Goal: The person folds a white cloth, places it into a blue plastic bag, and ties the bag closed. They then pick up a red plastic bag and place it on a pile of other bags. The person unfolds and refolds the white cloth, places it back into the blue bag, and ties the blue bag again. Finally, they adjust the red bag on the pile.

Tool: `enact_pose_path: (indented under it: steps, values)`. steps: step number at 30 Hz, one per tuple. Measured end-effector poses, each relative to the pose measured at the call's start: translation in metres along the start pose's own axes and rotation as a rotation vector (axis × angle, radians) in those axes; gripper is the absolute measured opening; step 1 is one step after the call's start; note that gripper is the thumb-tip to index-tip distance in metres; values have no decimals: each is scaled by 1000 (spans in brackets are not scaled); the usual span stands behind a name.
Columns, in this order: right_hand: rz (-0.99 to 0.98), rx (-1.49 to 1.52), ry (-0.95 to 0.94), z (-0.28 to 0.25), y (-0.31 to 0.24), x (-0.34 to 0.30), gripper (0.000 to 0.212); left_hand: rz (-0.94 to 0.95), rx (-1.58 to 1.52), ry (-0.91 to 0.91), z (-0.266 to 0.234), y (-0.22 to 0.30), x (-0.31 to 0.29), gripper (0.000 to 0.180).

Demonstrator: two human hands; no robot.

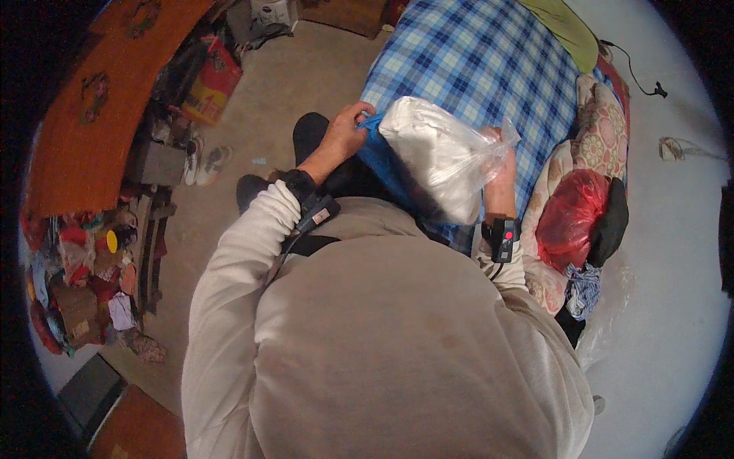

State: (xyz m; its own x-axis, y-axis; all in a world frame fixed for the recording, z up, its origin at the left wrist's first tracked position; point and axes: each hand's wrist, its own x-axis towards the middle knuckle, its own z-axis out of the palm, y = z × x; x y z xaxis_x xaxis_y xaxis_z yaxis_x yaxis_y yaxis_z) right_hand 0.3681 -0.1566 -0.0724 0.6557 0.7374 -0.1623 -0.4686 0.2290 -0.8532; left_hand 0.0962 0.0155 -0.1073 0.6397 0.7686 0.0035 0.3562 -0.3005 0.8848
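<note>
1. While both forearms reach forward from the torso (390, 336), the head view shows the bag (436, 153) between the two hands: clear film around a bulky white filling.
2. The left hand (345, 139) is closed, its fingertips pinching a blue strip (371, 122) beside the bag's upper left corner. I cannot tell whether the strip belongs to the bag or to something under it.
3. The right hand (501, 177) is at the bag's right side, partly covered by loose, crumpled film. Its fingers are blurred behind that film, so I cannot tell whether they grip or only touch.
4. From the left hand, the bag lies to the right; from the right hand, to the left. Its long axis slants from the upper left, near the blue strip, down toward the right wrist. The right hand is in among the film, while the left holds only the strip.
5. Behind the bag spreads the bed (466, 53) with its blue plaid cover; whether the bag rests there or hangs above it is unclear.
6. Farther right, a red bag (569, 218) lies on a floral quilt (600, 126), with dark cloth (612, 222) touching it.
</note>
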Motion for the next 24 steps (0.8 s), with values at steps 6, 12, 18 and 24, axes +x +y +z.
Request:
enact_pose_path:
  steps: [6, 12, 18, 24]
  values:
    - [-307, -708, -354, -1, -9, -20, 17, -110, -356, 82, 0, 13, 1, 24]
    - [-391, -778, -333, 15, -23, -43, 43, -223, -597, 31, -27, 35, -11, 24]
    - [-381, -731, -306, 23, -16, -37, 50, -164, -803, 7, -21, 63, -8, 18]
    - [176, -102, 14, 66, 3, -45, 12, -300, -717, -10, -36, 89, -22, 15]
